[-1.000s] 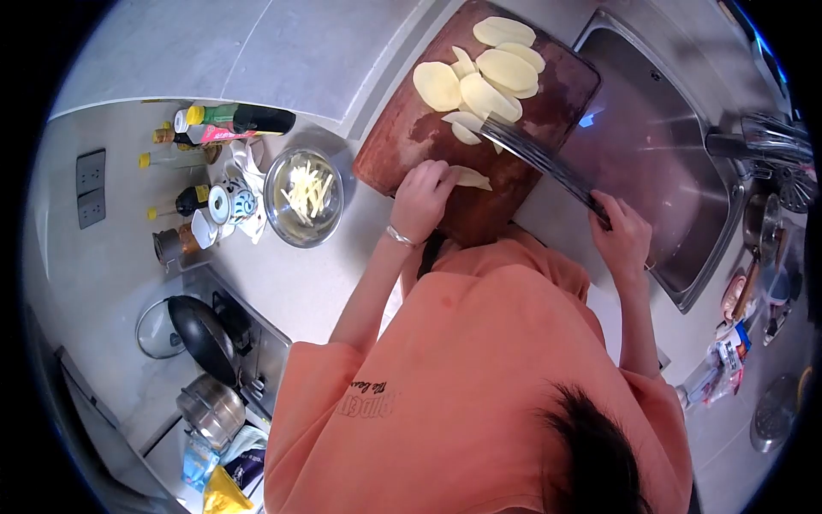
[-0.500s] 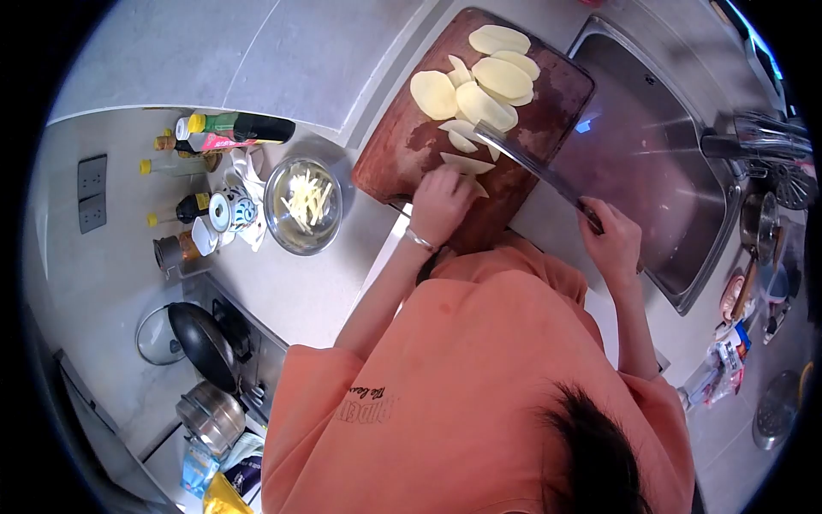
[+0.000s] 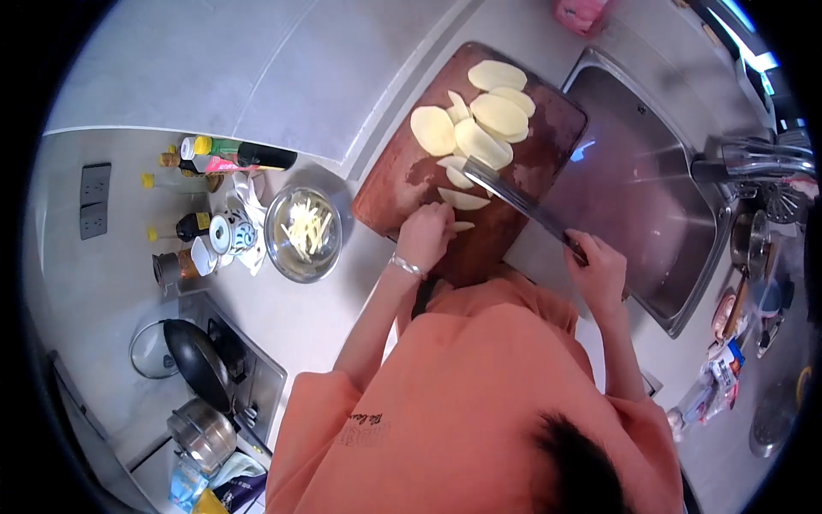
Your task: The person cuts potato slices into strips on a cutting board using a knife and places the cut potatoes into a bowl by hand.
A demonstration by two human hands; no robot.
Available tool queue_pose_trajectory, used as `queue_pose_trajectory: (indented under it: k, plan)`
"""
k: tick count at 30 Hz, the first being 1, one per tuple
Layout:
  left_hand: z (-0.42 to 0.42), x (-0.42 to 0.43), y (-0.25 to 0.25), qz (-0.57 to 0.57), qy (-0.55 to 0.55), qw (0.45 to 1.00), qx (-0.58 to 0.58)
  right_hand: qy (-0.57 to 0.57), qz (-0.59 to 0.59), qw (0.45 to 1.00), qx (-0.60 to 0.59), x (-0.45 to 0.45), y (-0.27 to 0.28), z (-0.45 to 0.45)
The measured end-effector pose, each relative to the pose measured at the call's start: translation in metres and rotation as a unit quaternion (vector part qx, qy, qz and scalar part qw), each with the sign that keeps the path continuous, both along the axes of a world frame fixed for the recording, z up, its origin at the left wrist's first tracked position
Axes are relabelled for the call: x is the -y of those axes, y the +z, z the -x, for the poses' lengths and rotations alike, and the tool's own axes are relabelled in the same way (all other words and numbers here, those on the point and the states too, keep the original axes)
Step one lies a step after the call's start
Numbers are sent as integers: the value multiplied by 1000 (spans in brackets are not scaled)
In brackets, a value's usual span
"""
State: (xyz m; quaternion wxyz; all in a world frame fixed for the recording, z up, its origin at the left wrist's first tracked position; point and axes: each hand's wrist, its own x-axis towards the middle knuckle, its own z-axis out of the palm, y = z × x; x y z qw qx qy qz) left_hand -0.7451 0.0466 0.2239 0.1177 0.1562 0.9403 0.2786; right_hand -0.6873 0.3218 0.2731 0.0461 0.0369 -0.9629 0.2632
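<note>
My right hand (image 3: 597, 270) is wrapped round the handle of a knife (image 3: 522, 202), whose blade tip reaches over the potato slices. My left hand (image 3: 425, 237) is closed at the near left part of the brown cutting board (image 3: 394, 171), its fingers on a small potato piece (image 3: 462, 226). Just beyond the fingers lies a thin potato slice (image 3: 464, 199). Several pale oval potato slices (image 3: 499, 115) overlap at the far end of the board. Left of the board stands a clear bowl (image 3: 336, 236) holding potato strips (image 3: 306, 230).
A steel sink (image 3: 634, 206) adjoins the board on the right. Bottles (image 3: 257, 156) and a patterned jar (image 3: 233, 231) stand beyond the bowl at the left. A black wok (image 3: 196, 363) and a steel pot (image 3: 202, 435) are at lower left.
My left hand has shifted left and pulled a small potato piece slightly away from the other slice. The knife stays in my right hand, and the whole view has shifted.
</note>
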Motion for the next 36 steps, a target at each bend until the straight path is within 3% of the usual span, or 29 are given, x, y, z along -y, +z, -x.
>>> queue_pose_trajectory:
  k: [4,6,7,8,10,12,14,15,17,18,20,21,26,36]
  plan:
    - [-8,-2,7,-75,122,990,-2,-7,13,1000,-1,-2,-1,-2]
    - [-9,2,2,-245,285,909,180,-9,10,1000,5,-1,0,-2]
    - [-12,5,-11,-375,293,855,204,-5,13,1000,6,0,-1,-2]
    - [-20,7,-21,-373,298,855,205,-9,13,1000,7,0,-2,-4]
    - [-27,2,-21,-427,370,781,266,-10,14,1000,10,3,-3,-4]
    - [-36,1,-21,-419,389,774,272,-3,29,999,17,5,-4,-6]
    - [-41,-1,-13,-284,367,839,284,8,59,997,39,15,4,-5]
    - [-47,0,-12,-286,365,838,287,19,89,994,56,20,7,-4]
    - [-54,2,-11,-97,205,972,63,48,53,994,85,26,9,-4]
    - [-53,4,-14,-101,205,972,63,78,22,990,113,30,10,-3]
    - [-50,13,-22,-76,12,977,-201,106,17,987,121,35,13,-1]
    - [-45,17,-25,-64,-64,970,-227,131,-6,982,134,38,14,0]
    - [-43,13,-38,-19,-91,964,-250,168,-47,974,145,48,7,10]
    - [-41,0,-53,-58,-5,962,-268,176,-70,970,155,56,6,23]
